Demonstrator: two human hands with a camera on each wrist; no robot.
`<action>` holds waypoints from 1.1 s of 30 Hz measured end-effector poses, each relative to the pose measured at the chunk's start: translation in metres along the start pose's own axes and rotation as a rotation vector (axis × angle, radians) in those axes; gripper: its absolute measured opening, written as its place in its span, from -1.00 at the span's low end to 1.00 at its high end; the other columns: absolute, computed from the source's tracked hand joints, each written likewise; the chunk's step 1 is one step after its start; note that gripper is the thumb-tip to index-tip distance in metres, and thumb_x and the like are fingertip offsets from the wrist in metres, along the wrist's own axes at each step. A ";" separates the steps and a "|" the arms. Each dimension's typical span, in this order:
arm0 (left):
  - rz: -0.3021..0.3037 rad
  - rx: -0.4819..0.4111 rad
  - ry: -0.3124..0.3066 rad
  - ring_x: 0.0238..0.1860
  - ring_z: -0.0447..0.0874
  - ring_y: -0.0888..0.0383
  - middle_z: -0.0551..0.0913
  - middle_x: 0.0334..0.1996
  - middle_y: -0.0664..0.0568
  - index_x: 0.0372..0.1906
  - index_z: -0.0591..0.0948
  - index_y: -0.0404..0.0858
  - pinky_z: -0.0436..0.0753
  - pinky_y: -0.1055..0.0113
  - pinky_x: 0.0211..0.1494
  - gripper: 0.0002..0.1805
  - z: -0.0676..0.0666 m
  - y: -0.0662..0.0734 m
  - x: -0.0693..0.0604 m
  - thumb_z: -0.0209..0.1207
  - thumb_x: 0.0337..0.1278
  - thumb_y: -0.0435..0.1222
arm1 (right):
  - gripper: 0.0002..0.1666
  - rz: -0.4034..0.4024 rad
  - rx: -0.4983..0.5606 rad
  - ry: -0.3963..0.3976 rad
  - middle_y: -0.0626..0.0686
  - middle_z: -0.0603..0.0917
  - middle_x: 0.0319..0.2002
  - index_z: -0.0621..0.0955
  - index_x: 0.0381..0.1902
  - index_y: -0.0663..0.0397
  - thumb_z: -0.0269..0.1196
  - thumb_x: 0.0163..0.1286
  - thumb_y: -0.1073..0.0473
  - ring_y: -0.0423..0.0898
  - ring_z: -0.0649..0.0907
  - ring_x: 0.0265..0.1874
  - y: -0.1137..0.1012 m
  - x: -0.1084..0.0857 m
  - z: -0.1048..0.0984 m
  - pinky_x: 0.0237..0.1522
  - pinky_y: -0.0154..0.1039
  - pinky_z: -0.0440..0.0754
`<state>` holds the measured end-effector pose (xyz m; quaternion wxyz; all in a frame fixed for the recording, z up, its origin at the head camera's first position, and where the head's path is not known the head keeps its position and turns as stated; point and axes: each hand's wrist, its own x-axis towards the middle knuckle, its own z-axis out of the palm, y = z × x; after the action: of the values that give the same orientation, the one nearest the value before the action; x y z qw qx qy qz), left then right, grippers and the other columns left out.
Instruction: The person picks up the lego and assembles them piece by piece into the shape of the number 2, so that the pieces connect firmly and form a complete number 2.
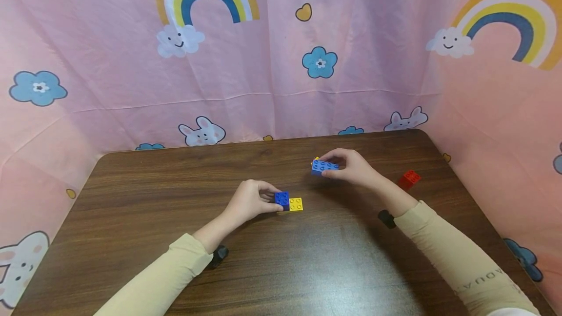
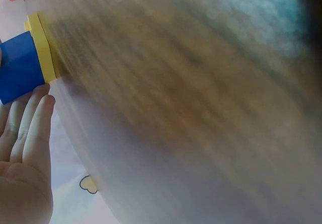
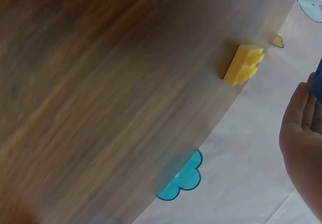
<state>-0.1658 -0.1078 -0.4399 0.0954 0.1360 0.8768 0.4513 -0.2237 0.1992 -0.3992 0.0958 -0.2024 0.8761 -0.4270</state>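
My left hand point(image 1: 251, 202) pinches a dark blue building brick point(image 1: 282, 199) between thumb and fingers. That brick sits on one end of a yellow brick point(image 1: 296, 204), whose other studs show to the right; both also appear in the left wrist view, the blue one point(image 2: 21, 67) against the yellow one point(image 2: 43, 48). Farther back, my right hand point(image 1: 351, 167) holds a longer, lighter blue brick point(image 1: 324, 167) above the table, studs up. Only a sliver of this brick point(image 3: 317, 88) enters the right wrist view.
Another yellow brick point(image 3: 244, 65) stands on the table, mostly hidden behind the light blue brick in the head view. A red brick point(image 1: 411, 178) lies right of my right forearm. The wooden table point(image 1: 175, 184) meets a patterned curtain point(image 1: 281, 77) at the back.
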 end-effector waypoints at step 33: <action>0.014 -0.005 -0.021 -0.09 0.91 0.00 0.88 -0.11 -0.17 -0.06 0.82 -0.34 0.88 0.24 -0.03 -0.64 -0.002 0.002 -0.001 0.62 0.03 -0.31 | -0.61 -0.110 0.089 -0.121 0.12 0.79 0.06 0.75 0.10 0.14 0.53 0.33 0.26 0.01 0.72 0.07 -0.030 -0.005 0.047 0.21 -0.04 0.77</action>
<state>-0.1656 -0.1090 -0.4372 0.1019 0.1467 0.8736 0.4527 -0.1946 0.1515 -0.4046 0.1342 -0.2711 0.8363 -0.4573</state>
